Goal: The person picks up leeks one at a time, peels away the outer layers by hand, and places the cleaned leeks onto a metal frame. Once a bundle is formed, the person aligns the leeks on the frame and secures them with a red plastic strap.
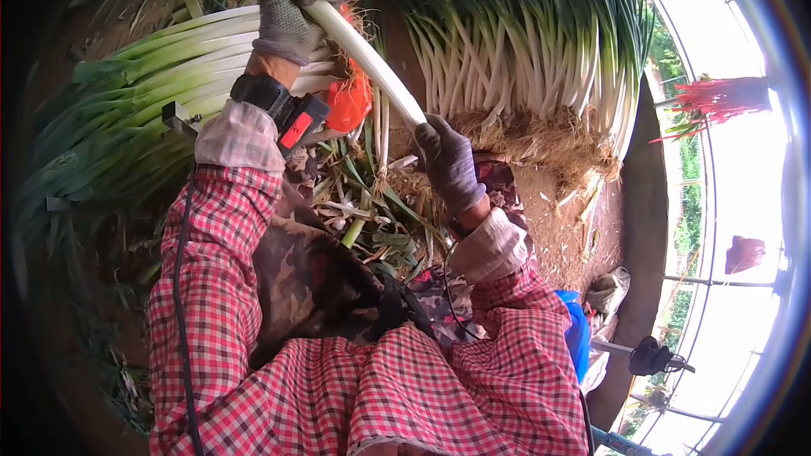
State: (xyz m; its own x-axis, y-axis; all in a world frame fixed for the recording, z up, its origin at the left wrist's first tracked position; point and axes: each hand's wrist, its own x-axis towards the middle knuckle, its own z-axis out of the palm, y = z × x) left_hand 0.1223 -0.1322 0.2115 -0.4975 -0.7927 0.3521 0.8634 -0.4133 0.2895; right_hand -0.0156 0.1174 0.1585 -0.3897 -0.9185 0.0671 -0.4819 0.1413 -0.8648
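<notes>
A long leek [363, 51] with a thick white stem slants across the upper middle of the view. My left hand [291, 13], in a grey glove, is closed around its upper part, where the stem turns green. At the lower end my right hand [450, 160], also gloved, grips the white stem. Its fingers partly hide the root end. Left of the held leek lies a pile of leeks [186, 55], white ends pointing right. An orange-red plastic piece [349, 101] sits near my left wrist, partly covered by the stem.
A large bundle of leeks [532, 59] with tangled roots lies at upper right. Peeled leaves and scraps [372, 203] litter the ground before my lap. A blue item [576, 333] is at my right side. Red strands [718, 100] hang by the bright plastic wall.
</notes>
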